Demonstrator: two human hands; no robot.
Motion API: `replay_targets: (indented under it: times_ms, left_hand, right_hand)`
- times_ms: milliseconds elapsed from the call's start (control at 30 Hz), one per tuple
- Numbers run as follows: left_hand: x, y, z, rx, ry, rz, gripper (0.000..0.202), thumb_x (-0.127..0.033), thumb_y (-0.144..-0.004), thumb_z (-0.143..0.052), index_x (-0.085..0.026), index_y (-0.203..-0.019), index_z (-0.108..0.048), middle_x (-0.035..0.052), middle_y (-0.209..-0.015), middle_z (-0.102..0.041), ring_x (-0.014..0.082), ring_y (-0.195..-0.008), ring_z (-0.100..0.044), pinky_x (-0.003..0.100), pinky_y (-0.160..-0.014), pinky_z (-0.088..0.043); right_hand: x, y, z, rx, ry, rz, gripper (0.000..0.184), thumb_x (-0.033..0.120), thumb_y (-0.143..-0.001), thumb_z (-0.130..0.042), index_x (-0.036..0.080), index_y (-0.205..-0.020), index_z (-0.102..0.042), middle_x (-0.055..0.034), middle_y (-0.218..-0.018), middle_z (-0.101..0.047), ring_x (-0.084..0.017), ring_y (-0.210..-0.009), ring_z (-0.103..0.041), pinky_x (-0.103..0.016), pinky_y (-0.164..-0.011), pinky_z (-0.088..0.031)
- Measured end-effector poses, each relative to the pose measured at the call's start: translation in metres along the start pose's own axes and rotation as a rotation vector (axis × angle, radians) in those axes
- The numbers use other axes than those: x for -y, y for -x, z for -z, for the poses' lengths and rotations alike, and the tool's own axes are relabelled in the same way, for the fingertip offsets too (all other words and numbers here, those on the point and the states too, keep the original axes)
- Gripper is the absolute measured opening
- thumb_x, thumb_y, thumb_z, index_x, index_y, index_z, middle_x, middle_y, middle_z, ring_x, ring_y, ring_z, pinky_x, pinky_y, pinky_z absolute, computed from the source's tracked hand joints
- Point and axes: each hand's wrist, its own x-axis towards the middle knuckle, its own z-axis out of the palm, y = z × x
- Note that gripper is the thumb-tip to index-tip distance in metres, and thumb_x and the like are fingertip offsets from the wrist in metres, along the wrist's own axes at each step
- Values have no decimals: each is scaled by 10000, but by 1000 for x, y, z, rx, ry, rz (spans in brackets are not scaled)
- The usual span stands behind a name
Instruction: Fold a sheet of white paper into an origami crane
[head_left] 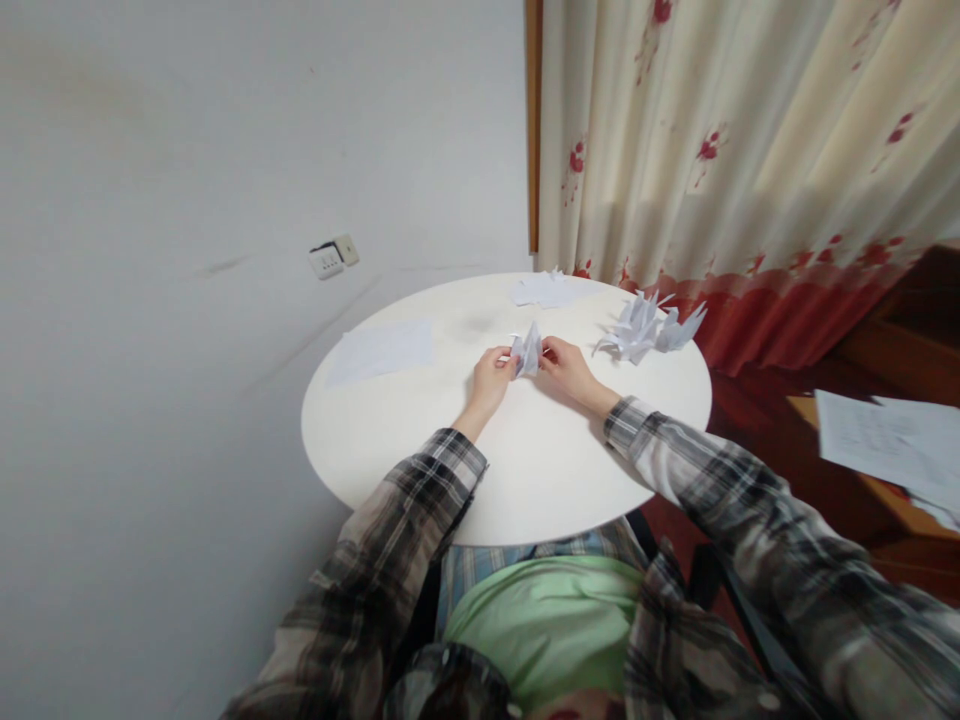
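A small folded white paper figure (528,352) is held just above the round white table (420,440), near its middle. My left hand (493,375) pinches its left side with the fingers closed on it. My right hand (564,366) pinches its right side in the same way. Both forearms in plaid sleeves reach in from the near edge of the table.
Several finished folded paper figures (649,328) lie at the table's right back. A flat white sheet (382,351) lies at the left, and more paper (544,289) at the far edge. A floral curtain (720,170) hangs behind; a wall socket (334,257) sits on the left wall. Sheets (889,440) lie on wooden furniture at right.
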Motion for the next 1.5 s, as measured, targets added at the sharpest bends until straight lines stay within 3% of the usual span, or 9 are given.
replay_targets:
  times_ms: [133,300,533,933,1233,1500]
  left_hand:
    - [-5,3,0,30,13,69,78,-248,-766,-550,-172,-774,-566,-15,-641,-582,91,-579,-532,200,-541,-397]
    - [-11,4,-1,-13,25,140,53,-228,-775,-533,-183,-751,-515,-49,-583,-532,74,-493,-457,195,-492,-336]
    - [-14,4,1,-43,91,151,52,-225,-779,-527,-186,-756,-501,-38,-659,-553,69,-520,-482,192,-512,-370]
    - [-16,6,1,-43,112,125,37,-194,-776,-536,-181,-752,-512,-29,-721,-576,74,-551,-518,207,-543,-397]
    - [-13,3,0,-88,189,128,80,-175,-790,-508,-185,-724,-465,-35,-697,-529,70,-566,-525,200,-585,-448]
    - [-8,3,0,-92,222,111,77,-202,-786,-518,-187,-729,-468,-28,-702,-535,78,-609,-543,202,-612,-466]
  right_hand:
    - [0,0,-1,-32,4,15,60,187,-743,-507,165,-785,-543,-19,-735,-593,-126,-668,-516,-245,-656,-398]
    - [-1,0,-2,-57,48,38,39,188,-731,-532,171,-766,-534,-8,-715,-567,-122,-657,-485,-242,-639,-380]
    - [-2,1,-3,-3,50,-3,70,212,-771,-500,163,-772,-550,-11,-689,-585,-121,-634,-489,-245,-629,-376]
    - [-5,1,-4,19,-155,-49,98,246,-777,-518,176,-798,-583,-1,-681,-639,-124,-642,-577,-253,-662,-446]
    - [-7,-2,-7,-22,-436,-118,114,288,-710,-597,193,-723,-535,22,-612,-596,-126,-592,-562,-259,-600,-455]
    - [-6,-4,-7,-46,-551,-175,130,266,-645,-613,198,-688,-511,36,-576,-583,-122,-570,-550,-260,-592,-437]
